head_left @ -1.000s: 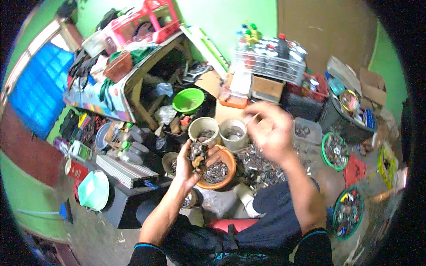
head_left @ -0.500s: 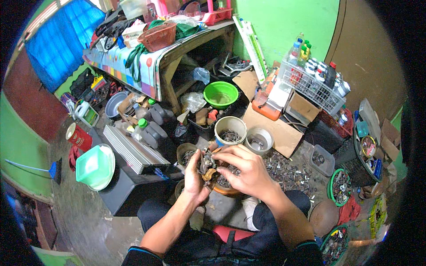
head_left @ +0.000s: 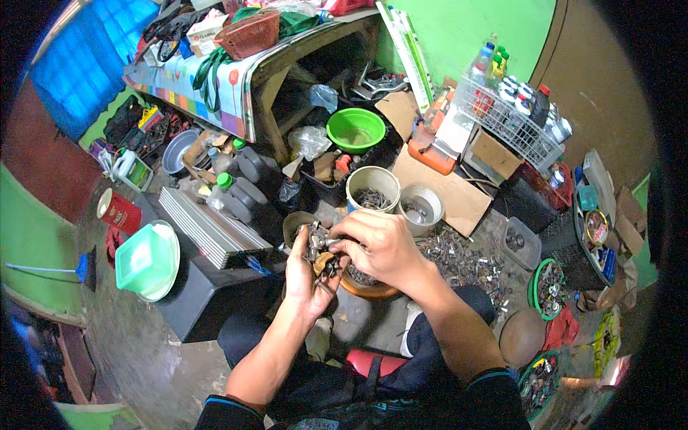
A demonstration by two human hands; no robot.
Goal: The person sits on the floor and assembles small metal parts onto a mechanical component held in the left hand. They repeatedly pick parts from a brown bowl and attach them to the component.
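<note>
My left hand (head_left: 304,287) is cupped around a handful of small, dark and greyish metal parts (head_left: 317,240), held up in front of me. Among them a brass-coloured piece (head_left: 322,265) stands out. From the right, my right hand (head_left: 387,247) reaches over, its thumb and fingers pinched together at the edge of that handful; the pinched item is too small to make out. Beneath both hands is an orange-rimmed bowl (head_left: 370,290) of small dark parts, partly hidden by my right hand. Just beyond stands a cream bucket (head_left: 373,179) with more dark pieces in it.
Small parts (head_left: 466,261) lie scattered on the floor at right, near a clear plastic tub (head_left: 522,247) and a green-rimmed basket (head_left: 534,294). A whitish bucket (head_left: 430,197) and a green basin (head_left: 356,129) sit farther off. At left a black box (head_left: 193,308) carries a turquoise container (head_left: 145,256).
Both hands have shifted slightly left and up in view, with the metal parts still in my left palm. My right fingers have drawn closer together into a pinch at the parts.
</note>
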